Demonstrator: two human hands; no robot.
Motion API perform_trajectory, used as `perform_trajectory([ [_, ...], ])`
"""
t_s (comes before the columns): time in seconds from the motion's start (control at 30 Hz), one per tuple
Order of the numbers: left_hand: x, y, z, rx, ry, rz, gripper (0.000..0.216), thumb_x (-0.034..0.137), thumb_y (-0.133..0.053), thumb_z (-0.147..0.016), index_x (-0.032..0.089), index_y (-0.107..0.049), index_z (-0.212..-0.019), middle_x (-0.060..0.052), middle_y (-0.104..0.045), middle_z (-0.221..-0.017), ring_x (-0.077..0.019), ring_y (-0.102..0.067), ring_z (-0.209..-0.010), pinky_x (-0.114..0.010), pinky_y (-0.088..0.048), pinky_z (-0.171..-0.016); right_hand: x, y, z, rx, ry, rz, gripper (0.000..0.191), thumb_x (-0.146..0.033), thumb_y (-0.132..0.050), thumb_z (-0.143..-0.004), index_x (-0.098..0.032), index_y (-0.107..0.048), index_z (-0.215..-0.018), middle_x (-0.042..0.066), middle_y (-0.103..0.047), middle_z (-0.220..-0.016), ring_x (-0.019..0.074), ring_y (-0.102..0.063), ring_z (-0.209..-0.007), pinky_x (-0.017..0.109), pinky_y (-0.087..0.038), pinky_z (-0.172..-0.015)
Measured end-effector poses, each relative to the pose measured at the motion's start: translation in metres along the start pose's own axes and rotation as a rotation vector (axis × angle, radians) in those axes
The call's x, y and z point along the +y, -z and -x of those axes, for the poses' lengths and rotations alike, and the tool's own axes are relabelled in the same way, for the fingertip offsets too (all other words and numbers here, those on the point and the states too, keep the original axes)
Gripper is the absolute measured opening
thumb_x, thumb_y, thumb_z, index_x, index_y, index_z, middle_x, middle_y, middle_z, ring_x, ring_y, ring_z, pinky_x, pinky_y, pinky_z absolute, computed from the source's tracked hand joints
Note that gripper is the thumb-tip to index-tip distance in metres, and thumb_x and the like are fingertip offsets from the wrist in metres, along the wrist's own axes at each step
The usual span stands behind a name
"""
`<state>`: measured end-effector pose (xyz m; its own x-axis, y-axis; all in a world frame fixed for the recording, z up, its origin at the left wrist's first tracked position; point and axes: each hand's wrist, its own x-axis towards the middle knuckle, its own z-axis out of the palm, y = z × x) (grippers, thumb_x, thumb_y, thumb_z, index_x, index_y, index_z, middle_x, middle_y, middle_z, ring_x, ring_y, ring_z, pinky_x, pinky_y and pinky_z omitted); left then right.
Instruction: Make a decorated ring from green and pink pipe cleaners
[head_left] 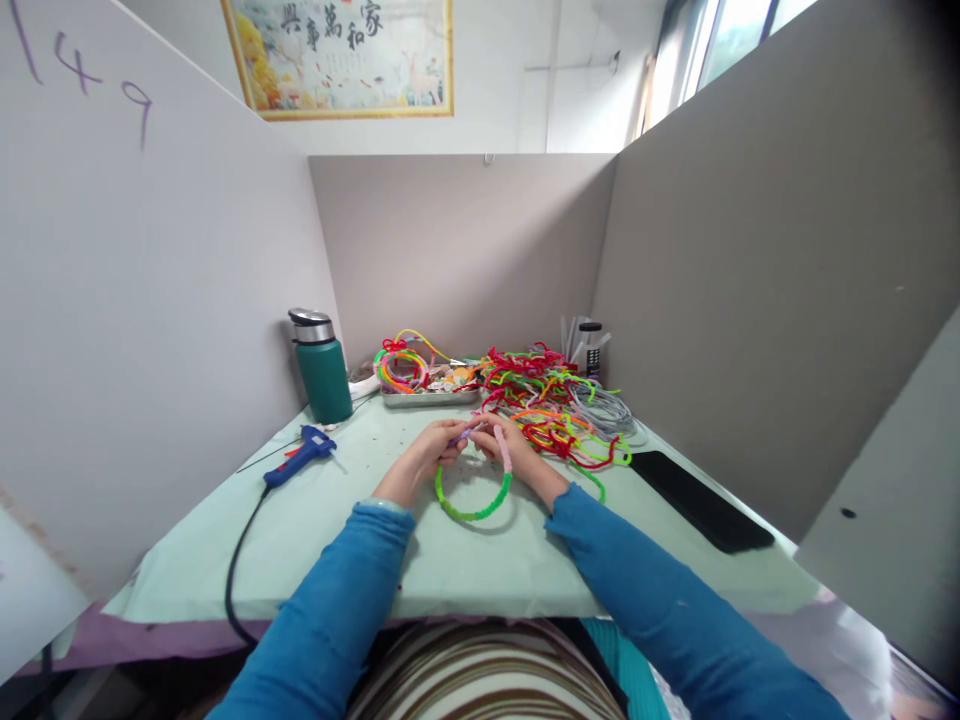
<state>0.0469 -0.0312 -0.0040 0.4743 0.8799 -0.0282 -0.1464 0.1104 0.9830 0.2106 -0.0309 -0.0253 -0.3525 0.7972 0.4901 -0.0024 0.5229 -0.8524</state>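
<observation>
Just above the table, a ring wound with fuzzy pipe cleaners [474,516] hangs between my hands, green along its bottom, pale pink on its right side. My left hand [435,450] is closed in a pinch on the ring's upper left. A purple pipe cleaner [463,436] shows at those fingertips. My right hand [510,445] pinches at the top of the ring, close to the left fingertips. What exactly lies between the right fingers is partly hidden. The pink stretch passes in front of that hand.
A tangled heap of coloured pipe cleaners [540,385] lies behind my right hand, beside a coil of grey wire [604,410]. Left are a blue glue gun [300,460] with its cord and a green bottle [321,375]. A metal tray [431,399] and a black slab [697,500] lie around.
</observation>
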Motion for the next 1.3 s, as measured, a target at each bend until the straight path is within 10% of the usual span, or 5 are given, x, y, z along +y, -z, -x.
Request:
perform_trajectory([
  [1.3, 0.003, -0.007, 0.002, -0.009, 0.022, -0.057, 0.019, 0.024, -0.063, -0.070, 0.014, -0.057, -0.085, 0.006, -0.041, -0.051, -0.0008, -0.022, -0.035, -0.020, -0.005, -0.037, -0.013, -0.001, 0.003, -0.042, -0.082, 0.130, 0.036, -0.052, -0.056, -0.076, -0.017, -0.053, -0.067, -0.003, -0.048, -0.049, 0.0081, -0.039, -0.042, 0.020, -0.030, -0.041],
])
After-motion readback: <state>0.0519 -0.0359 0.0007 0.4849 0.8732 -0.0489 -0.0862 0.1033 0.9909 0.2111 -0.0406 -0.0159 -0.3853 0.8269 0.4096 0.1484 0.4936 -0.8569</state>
